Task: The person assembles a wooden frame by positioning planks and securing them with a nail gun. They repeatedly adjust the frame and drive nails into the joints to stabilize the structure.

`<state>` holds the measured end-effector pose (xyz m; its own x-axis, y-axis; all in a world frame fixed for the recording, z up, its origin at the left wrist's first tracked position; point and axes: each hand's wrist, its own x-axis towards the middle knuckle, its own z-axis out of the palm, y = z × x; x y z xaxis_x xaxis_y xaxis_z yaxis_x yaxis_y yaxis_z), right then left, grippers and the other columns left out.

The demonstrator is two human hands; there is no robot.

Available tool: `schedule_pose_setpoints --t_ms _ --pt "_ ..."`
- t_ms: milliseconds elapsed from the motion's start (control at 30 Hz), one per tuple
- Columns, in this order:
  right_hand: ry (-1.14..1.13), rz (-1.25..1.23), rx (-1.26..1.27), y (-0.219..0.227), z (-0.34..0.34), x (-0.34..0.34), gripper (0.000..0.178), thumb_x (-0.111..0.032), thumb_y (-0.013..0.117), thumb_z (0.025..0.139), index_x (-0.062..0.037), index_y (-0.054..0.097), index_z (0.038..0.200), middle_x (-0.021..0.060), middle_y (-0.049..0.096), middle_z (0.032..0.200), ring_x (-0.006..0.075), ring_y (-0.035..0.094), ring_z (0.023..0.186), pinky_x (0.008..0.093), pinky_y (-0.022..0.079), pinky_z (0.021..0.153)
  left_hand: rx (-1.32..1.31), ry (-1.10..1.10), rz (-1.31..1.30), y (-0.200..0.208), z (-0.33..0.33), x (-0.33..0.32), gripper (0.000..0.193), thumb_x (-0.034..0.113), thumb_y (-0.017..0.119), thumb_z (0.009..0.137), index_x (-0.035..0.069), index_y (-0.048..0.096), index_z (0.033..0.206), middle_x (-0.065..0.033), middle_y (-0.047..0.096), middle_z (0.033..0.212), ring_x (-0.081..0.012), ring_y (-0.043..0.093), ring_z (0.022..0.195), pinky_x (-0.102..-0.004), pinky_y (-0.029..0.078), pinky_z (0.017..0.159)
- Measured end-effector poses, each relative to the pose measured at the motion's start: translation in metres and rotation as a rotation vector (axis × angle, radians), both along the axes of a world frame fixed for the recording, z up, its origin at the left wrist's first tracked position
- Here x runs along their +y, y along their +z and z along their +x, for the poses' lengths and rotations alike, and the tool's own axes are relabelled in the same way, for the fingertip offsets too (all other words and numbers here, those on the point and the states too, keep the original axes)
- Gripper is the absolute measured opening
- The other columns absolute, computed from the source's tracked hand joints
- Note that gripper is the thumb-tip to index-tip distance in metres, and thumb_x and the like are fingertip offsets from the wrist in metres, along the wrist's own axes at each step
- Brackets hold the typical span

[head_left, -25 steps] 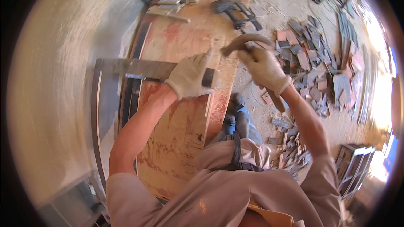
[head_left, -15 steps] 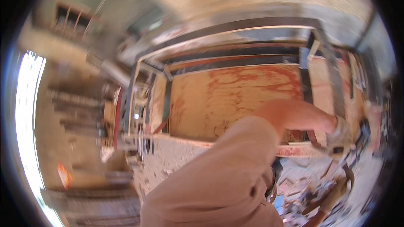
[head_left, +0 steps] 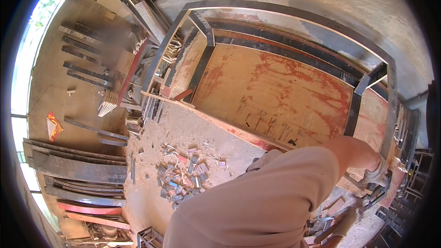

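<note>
A large wooden workbench spans the middle, its board top stained red. On it stands a frame of dark boards with pale edges. My left arm reaches across to the bench's near right corner. There my left hand, in a grey work glove, is closed beside a small dark frame-like piece; what its fingers grip is hidden. Lower down, my right hand, also gloved, is smeared by motion. A brown strip lies close to it; whether the hand holds this cannot be made out.
A heap of wood offcuts lies on the floor left of me. Dark planks are stacked at the far left, and more boards lean near the back wall. Dark racks stand at the right.
The view has turned, bringing the offcut heap into sight. My left hand remains at the bench corner. My right hand has moved left and down, away from it.
</note>
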<state>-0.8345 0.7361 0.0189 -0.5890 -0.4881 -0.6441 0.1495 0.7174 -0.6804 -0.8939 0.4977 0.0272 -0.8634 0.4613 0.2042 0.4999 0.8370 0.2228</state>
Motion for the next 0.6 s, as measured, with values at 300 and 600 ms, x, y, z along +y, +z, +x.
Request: schedule_pose_setpoints --t_ms 300,600 --pt "-0.409 -0.389 0.449 -0.005 0.074 0.049 0.026 -0.031 0.064 0.102 -0.0123 0.055 0.086 -0.0032 0.048 0.062 0.0090 0.041 0.044 0.0237 0.029 0.038 -0.066 -0.015 0.065 -0.006 0.031 0.003 0.036 0.038 0.069 0.091 0.015 0.074 0.118 -0.0097 0.074 0.116 -0.0233 0.069 0.102 -0.0370 0.054 0.089" --pt "-0.300 -0.306 0.833 0.004 0.079 0.008 0.015 -0.020 0.071 0.081 -0.0105 0.060 0.085 0.0063 0.055 0.065 0.0254 0.053 0.054 0.0352 0.040 0.049 -0.529 -0.144 0.171 -0.016 -0.023 -0.034 0.028 0.034 0.065 0.097 0.017 0.077 0.116 -0.0071 0.076 0.114 -0.0206 0.070 0.099 -0.0356 0.054 0.086"
